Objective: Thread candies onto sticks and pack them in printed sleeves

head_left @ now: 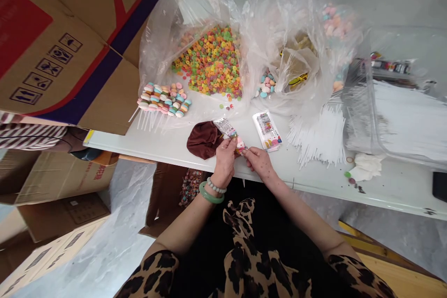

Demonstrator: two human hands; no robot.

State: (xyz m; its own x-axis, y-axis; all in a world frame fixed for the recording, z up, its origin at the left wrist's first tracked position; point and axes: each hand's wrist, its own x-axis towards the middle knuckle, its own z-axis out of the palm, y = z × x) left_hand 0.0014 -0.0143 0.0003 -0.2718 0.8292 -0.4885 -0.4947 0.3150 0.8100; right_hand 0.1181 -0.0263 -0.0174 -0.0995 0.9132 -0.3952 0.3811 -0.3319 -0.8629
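Note:
My left hand, wearing a bead bracelet and a green bangle, pinches a small printed candy wrapper near the table's front edge. Pink and white show in the wrapper's lower part, between my hands. At that end, the fingers of my right hand are closed on the wrapper too. A brown cloth lies just left of my left hand. Beyond my right hand is a stack of flat printed wrappers. Marshmallow-like candies on sticks lie in rows at the left.
Clear bags hold colourful ring candies and pastel candies. White sticks lie in a pile beside a clear plastic tub. A large carton stands at the left; an open box sits below the table edge.

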